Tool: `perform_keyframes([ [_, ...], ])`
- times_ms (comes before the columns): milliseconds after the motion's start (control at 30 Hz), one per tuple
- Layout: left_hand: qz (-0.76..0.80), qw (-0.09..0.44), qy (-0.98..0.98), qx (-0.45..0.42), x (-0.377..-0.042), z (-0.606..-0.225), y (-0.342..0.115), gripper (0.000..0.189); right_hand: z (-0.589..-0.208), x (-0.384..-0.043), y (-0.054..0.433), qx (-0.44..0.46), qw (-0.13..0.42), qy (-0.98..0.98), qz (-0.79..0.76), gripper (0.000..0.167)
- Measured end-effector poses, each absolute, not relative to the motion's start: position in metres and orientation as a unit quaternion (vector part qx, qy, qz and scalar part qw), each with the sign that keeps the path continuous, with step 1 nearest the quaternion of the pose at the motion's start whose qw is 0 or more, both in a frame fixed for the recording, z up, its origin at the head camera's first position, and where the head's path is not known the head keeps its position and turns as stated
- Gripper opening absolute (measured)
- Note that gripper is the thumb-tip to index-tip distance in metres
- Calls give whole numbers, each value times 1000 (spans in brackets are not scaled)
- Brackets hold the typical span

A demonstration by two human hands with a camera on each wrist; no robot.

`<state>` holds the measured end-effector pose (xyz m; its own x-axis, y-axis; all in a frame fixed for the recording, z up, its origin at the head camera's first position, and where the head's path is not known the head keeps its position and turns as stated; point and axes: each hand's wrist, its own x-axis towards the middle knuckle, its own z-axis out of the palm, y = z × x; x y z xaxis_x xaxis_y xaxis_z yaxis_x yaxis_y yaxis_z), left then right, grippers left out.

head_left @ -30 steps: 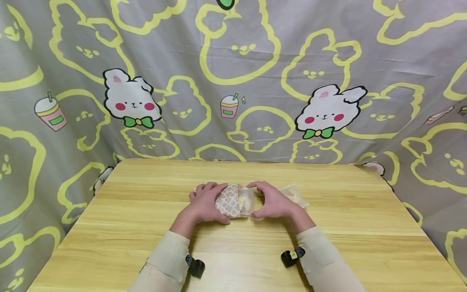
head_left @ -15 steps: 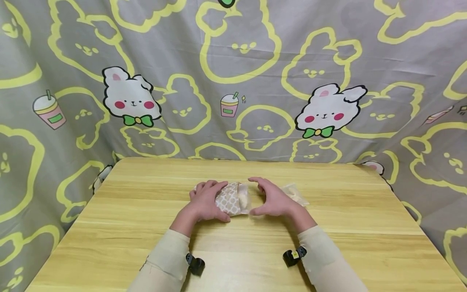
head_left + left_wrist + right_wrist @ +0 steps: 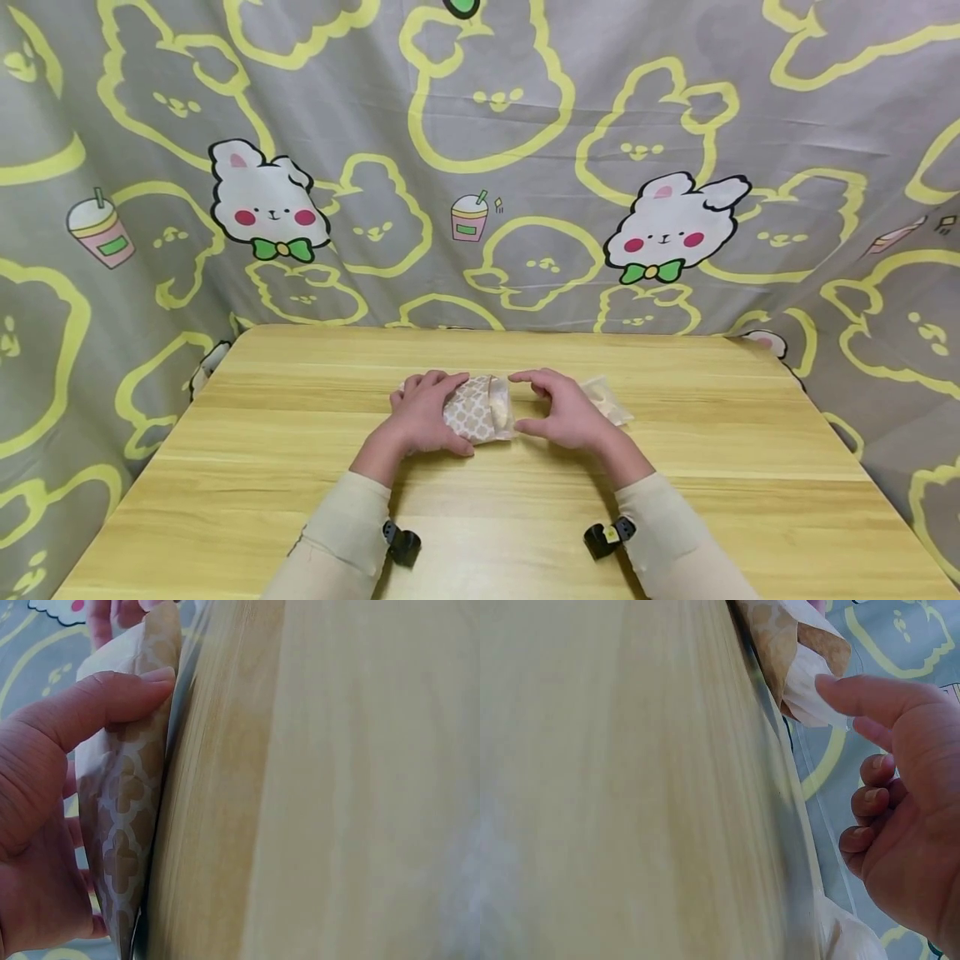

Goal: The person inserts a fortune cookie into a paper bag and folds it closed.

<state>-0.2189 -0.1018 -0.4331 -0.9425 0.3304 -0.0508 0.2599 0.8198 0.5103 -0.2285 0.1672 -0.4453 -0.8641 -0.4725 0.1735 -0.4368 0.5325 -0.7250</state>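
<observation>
In the head view my left hand (image 3: 429, 414) grips a patterned paper bag (image 3: 468, 410), tan and white, lying near the table's middle. Its thumb lies along the bag's near side in the left wrist view. A translucent packet (image 3: 502, 408) with pale contents sticks out of the bag's right-hand mouth. My right hand (image 3: 564, 408) is at that protruding end, thumb and index finger spread apart. In the right wrist view the thumb's tip meets the packet's whitish edge (image 3: 810, 690), though contact is hard to tell; the other fingers are loosely bent.
A second translucent packet (image 3: 606, 400) lies on the wooden table (image 3: 480, 517), just behind and right of my right hand. A grey curtain (image 3: 375, 108) with yellow outlines and cartoon rabbits hangs along the table's back and sides.
Less of the packet shows outside the bag than a second ago. My right hand's fingertips have shifted slightly, staying near the bag's mouth. My left hand has stayed in place around the bag.
</observation>
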Motion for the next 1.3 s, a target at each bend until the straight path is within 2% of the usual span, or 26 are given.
perform_keyframes([
  [600, 256, 65, 950, 165, -219, -434, -97, 111, -451, -229, 163, -270, 51, 864, -423, 65],
  [800, 256, 60, 950, 170, -218, -434, -95, 110, -454, -231, 156, -275, 46, 864, -420, 64],
  [1300, 251, 54, 950, 180, -218, -432, -90, 109, -458, -236, 137, -309, -19, 877, -368, 29],
])
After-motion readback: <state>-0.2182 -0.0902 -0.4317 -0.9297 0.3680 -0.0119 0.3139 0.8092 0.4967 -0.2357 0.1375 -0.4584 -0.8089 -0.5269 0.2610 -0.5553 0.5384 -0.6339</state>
